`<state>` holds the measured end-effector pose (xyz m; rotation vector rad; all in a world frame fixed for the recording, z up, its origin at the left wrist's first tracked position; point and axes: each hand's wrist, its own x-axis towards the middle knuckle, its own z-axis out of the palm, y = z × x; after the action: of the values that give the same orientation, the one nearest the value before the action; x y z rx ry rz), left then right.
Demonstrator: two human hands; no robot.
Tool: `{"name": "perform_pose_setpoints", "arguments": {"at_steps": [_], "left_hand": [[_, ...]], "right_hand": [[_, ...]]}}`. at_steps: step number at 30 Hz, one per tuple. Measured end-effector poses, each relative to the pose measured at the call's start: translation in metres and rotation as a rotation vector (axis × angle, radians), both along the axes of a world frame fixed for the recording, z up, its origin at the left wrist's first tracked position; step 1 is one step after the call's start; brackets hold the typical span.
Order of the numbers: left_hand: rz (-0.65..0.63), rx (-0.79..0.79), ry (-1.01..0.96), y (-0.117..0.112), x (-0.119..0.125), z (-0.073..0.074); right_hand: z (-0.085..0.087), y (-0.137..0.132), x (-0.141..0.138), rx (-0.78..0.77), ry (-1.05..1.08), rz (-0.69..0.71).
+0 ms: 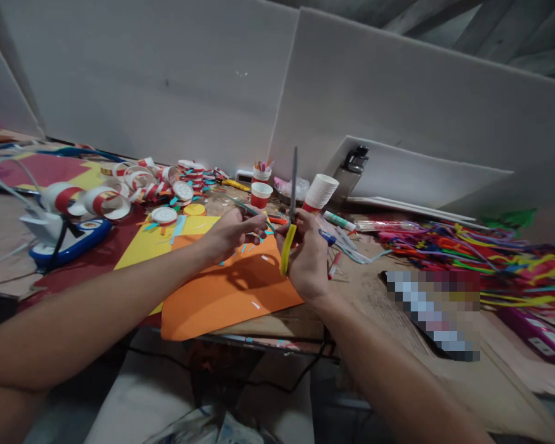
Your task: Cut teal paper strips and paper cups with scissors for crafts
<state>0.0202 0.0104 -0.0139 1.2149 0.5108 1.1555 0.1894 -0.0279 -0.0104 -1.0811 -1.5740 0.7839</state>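
My right hand (309, 259) is wrapped round a pair of scissors (285, 250) with yellow handles, the blades pointing up. Between the fingers of my left hand (238, 234) is a thin teal strip (247, 208), its far end sticking out beyond the thumb. Both hands are close together, a small gap apart, above an orange sheet (213, 308). Small pale and blue scraps (256, 305) lie on that sheet. Under it is a yellow sheet (141, 259). My left fingers partly hide the strip.
Behind my hands stand a red-and-white paper cup (261, 196), stacked cups (321, 192) and a bottle (351, 176). Cut cup rings (141, 179) and a blue power strip (74, 243) lie left. Colourful pipe cleaners (481, 256) and a pixelated phone-like object (430, 317) lie right.
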Motion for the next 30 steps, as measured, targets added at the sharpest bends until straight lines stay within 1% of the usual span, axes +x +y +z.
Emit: {"name": "perform_pose_setpoints", "arguments": {"at_steps": [2, 4, 6, 9, 11, 14, 16, 19, 23, 25, 27, 30], "left_hand": [[0.032, -0.04, 0.009, 0.001, -0.001, 0.0], [0.061, -0.072, -0.014, 0.0, -0.004, 0.003], [0.078, -0.092, -0.033, -0.001, -0.008, 0.008], [0.067, -0.058, -0.008, -0.001, -0.014, 0.012], [0.065, -0.036, 0.018, 0.0, -0.017, 0.012], [0.101, -0.024, 0.072, 0.002, -0.017, 0.01], [0.135, -0.007, 0.124, 0.004, -0.017, 0.008], [0.146, 0.026, 0.189, 0.006, -0.016, 0.005], [0.117, -0.007, 0.158, 0.008, -0.015, 0.004], [0.115, -0.06, 0.121, 0.008, -0.015, 0.006], [0.144, -0.099, 0.103, 0.008, -0.016, 0.008], [0.233, -0.111, 0.084, 0.012, -0.021, 0.008]], "right_hand": [[-0.004, 0.002, -0.001, 0.099, -0.048, -0.031], [-0.005, 0.003, -0.004, 0.137, -0.034, 0.012], [-0.002, 0.002, -0.006, 0.124, 0.062, 0.049], [0.006, -0.001, -0.008, 0.079, 0.208, 0.01], [0.011, -0.003, -0.008, 0.024, 0.246, -0.005], [0.015, -0.005, -0.008, -0.057, 0.273, 0.037], [0.014, -0.006, -0.008, -0.091, 0.28, 0.072], [0.011, -0.004, -0.007, -0.118, 0.293, 0.109], [0.006, -0.003, -0.006, -0.128, 0.327, 0.153], [0.005, -0.002, -0.005, -0.125, 0.32, 0.144], [0.006, 0.0, -0.003, -0.142, 0.268, 0.106], [0.008, 0.005, 0.003, -0.209, 0.048, 0.021]]}}
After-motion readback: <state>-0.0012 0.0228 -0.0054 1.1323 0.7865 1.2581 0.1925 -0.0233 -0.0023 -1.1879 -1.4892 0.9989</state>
